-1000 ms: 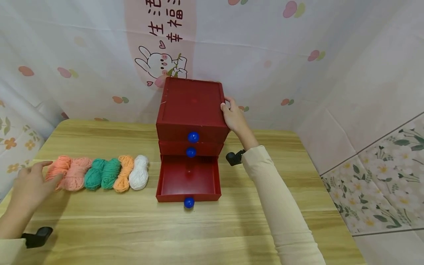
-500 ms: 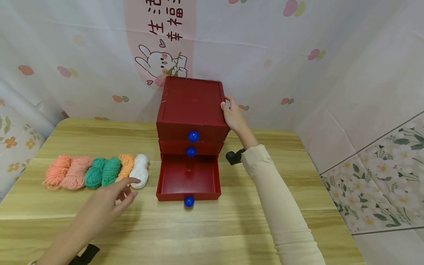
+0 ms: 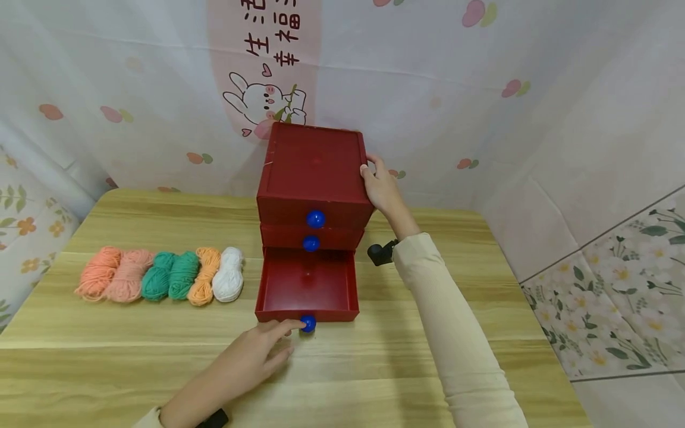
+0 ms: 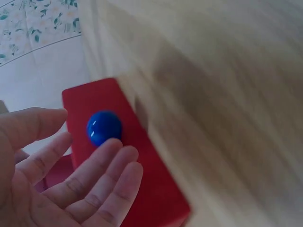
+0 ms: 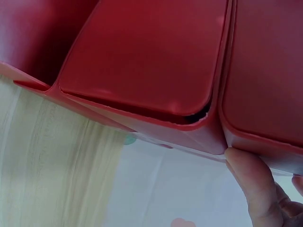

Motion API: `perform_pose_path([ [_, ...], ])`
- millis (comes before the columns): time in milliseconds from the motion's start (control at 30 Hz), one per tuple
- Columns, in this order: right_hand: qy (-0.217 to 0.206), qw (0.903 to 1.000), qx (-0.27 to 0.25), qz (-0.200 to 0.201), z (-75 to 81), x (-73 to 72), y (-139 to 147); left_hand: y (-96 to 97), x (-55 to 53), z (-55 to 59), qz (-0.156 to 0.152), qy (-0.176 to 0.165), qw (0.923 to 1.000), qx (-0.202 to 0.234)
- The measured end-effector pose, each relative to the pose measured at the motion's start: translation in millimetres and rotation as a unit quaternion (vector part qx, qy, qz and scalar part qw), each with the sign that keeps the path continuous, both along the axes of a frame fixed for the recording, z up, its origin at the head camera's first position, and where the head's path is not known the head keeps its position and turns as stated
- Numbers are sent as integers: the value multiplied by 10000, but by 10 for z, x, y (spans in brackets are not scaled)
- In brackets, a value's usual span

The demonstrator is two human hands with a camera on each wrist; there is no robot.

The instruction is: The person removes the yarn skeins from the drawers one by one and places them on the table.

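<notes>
A red drawer cabinet (image 3: 316, 166) with blue round knobs stands at the back of the table. Its bottom drawer (image 3: 307, 285) is pulled out, with nothing inside. My left hand (image 3: 248, 359) reaches from the left, its index fingertip at that drawer's blue knob (image 3: 308, 324). In the left wrist view, the fingers (image 4: 85, 189) are mostly extended beside the knob (image 4: 105, 127), not wrapped around it; contact is hard to tell. My right hand (image 3: 382, 187) rests against the cabinet's upper right side. The right wrist view shows its thumb (image 5: 251, 177) pressed to the red side.
Yarn skeins lie in a row left of the cabinet: coral (image 3: 100, 273), pink (image 3: 128, 276), green (image 3: 170, 275), orange (image 3: 204, 276) and white (image 3: 228, 274). A printed cloth (image 3: 417, 89) hangs behind the wooden table (image 3: 374, 368).
My left hand has swept right from the coral yarn, past the white skein, to the bottom drawer's knob. My right hand has stayed on the cabinet. The drawer looks unmoved.
</notes>
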State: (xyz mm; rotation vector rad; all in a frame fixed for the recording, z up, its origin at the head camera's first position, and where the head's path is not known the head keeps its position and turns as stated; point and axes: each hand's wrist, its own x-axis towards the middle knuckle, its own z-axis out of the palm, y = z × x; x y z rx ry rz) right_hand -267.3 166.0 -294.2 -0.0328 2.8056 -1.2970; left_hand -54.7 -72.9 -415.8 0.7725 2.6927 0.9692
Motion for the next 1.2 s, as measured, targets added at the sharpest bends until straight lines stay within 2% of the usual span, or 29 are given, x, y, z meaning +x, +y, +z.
perform_pose_path([
  [167, -35, 10000, -4, 7, -1, 4, 12, 127, -39, -135, -23, 50, 10000, 53],
  [333, -48, 10000, 47, -10, -3, 6, 20, 200, -75, -192, 135, 89, 9999, 42],
  [667, -78, 9998, 204, -36, 1, 4, 2, 249, -104, -241, 368, 210, 9989, 179],
  [933, -11, 9998, 198, -61, 4, 13, -18, 270, -193, -268, 713, 397, 9966, 122],
  [1200, 32, 9995, 311, -16, 8, -14, -23, 305, -299, -255, 1049, 366, 9937, 105],
])
